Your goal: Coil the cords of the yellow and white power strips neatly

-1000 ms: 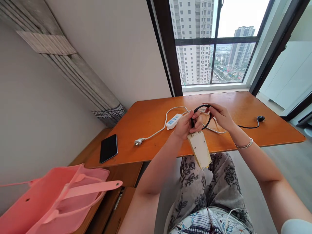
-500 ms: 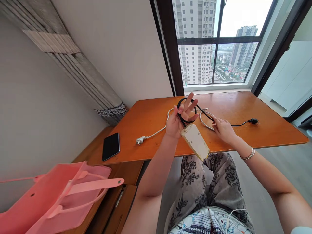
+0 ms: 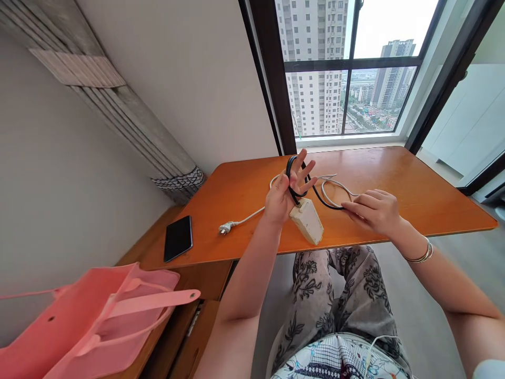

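Observation:
My left hand [image 3: 290, 187] is raised over the table with its fingers spread. Loops of black power cord [image 3: 291, 167] run round it, held at the thumb. Below it hangs an off-white power strip [image 3: 309, 221], tilted, its plain back face towards me, joined to the cord. My right hand [image 3: 373, 212], to the right, pinches the cord between thumb and fingertips. A slack bend of cord runs between both hands. The cord's plug does not show. Behind them on the table lies a white cord [image 3: 326, 185] with a white plug [image 3: 226, 228] at its left end.
The orange-brown wooden table [image 3: 434, 195] stands against the window. A black phone [image 3: 178, 238] lies at its left side. A pink bag [image 3: 110, 316] with straps sits at the lower left, beside wooden drawers [image 3: 205, 326]. My legs are under the table's front edge.
My right hand has moved right and turned, drawing the black cord along. The loop at my left hand is narrower, and the power strip has swung left and turned. The black plug has gone from view.

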Motion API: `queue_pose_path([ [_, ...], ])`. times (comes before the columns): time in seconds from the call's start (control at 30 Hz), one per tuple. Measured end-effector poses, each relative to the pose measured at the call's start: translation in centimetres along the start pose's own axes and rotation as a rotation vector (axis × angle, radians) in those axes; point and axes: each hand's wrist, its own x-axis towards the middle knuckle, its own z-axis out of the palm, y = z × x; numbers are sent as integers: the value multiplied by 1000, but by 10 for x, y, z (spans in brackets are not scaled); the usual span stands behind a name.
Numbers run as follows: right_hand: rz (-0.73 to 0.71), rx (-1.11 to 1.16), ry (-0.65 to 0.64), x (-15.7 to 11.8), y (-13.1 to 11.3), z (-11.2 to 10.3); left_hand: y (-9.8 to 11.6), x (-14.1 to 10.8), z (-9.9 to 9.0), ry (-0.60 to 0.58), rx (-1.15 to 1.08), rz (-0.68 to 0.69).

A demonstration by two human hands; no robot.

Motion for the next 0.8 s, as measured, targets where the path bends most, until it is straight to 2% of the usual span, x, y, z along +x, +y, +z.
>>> queue_pose_path([
  [0.17, 61, 136, 59, 24, -9, -10, 1, -2, 6, -58, -2, -34],
  [0.33, 81, 219, 149, 45, -17, -10, -3, -6, 11, -149, -45, -59],
  [0.47, 128, 312, 135, 60, -22, -7, -12, -11, 15, -206, -19, -103],
  [0.63, 245, 426, 143, 74, -23, -9, -21, -15, 14, -226, 1, -247],
  [0.8, 356, 546, 119, 79, -22, -13, -16, -17, 13, -359, 20, -320],
])
